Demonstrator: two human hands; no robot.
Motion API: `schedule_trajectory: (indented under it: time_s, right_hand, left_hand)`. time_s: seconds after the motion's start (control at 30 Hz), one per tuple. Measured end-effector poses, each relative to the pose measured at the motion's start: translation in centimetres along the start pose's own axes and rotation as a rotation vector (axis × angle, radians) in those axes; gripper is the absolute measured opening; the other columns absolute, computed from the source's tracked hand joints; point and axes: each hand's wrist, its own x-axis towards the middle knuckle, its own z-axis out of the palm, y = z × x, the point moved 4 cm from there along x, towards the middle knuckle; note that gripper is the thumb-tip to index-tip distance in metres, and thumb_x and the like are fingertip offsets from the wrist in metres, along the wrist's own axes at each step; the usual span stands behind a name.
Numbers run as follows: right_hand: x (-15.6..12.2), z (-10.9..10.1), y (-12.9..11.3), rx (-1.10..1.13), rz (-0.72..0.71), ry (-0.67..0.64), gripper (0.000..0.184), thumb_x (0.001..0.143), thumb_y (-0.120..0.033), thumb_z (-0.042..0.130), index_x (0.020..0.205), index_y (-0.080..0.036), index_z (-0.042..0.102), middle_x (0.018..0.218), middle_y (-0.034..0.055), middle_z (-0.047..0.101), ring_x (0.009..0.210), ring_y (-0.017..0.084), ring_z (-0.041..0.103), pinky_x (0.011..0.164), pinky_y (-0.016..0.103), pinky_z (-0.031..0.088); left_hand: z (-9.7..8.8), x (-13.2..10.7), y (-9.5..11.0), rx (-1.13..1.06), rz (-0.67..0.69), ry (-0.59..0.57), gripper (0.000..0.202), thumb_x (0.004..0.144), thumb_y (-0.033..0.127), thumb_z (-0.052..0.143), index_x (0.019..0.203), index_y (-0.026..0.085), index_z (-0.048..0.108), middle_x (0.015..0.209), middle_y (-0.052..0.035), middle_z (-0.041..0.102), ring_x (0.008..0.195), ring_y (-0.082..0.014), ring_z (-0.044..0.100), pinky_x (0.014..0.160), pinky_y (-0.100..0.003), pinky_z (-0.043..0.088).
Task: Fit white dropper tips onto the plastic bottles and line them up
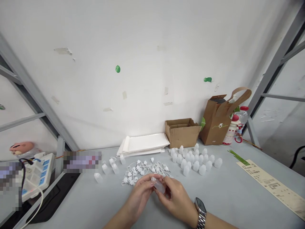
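Both my hands hold a small frosted, translucent plastic bottle-like piece (pixel 159 186) above the front middle of the table. Its narrow white end points up and to the left. My left hand (pixel 140 194) has its thumb and fingers closed around that end. The fingers of my right hand (pixel 176 194) are bent around the other side. Just behind my hands is a pile of small white caps with thin looped straps (pixel 135 172). Several similar frosted pieces (pixel 196 166) stand to the right. A smaller group of frosted pieces with white tops (pixel 115 168) stands to the left.
A stack of white sheets or envelopes (pixel 145 143), an open cardboard box (pixel 182 138) and a brown paper bag (pixel 213 124) line the wall. Printed paper strips (pixel 274 187) lie at right. A power strip (pixel 39 175) with cables and a black object (pixel 58 197) are at left.
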Motion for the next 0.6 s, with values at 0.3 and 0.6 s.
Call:
schedule_trajectory:
  time_s: [0.3, 0.6]
  right_hand:
    - [-0.05, -0.02, -0.05, 0.018, 0.022, -0.020, 0.011, 0.084, -0.027, 0.049, 0.077, -0.019, 0.045, 0.059, -0.0009, 0.054, 0.051, 0.012, 0.049, 0.049, 0.021, 0.035]
    - [-0.08, -0.06, -0.04, -0.004, 0.017, -0.020, 0.012, 0.084, -0.028, 0.048, 0.076, -0.020, 0.042, 0.059, -0.0010, 0.054, 0.052, 0.013, 0.049, 0.049, 0.022, 0.035]
  left_hand:
    - [-0.20, 0.06, -0.09, 0.004, -0.007, 0.007, 0.021, 0.072, 0.013, 0.057, 0.089, 0.013, 0.068, 0.090, -0.0080, 0.067, 0.088, -0.0217, 0.058, 0.083, -0.033, 0.040]
    - [0.38, -0.18, 0.23, -0.064, -0.003, -0.046, 0.029, 0.071, 0.010, 0.050, 0.095, 0.012, 0.068, 0.087, -0.0097, 0.069, 0.086, -0.0234, 0.060, 0.084, -0.036, 0.040]
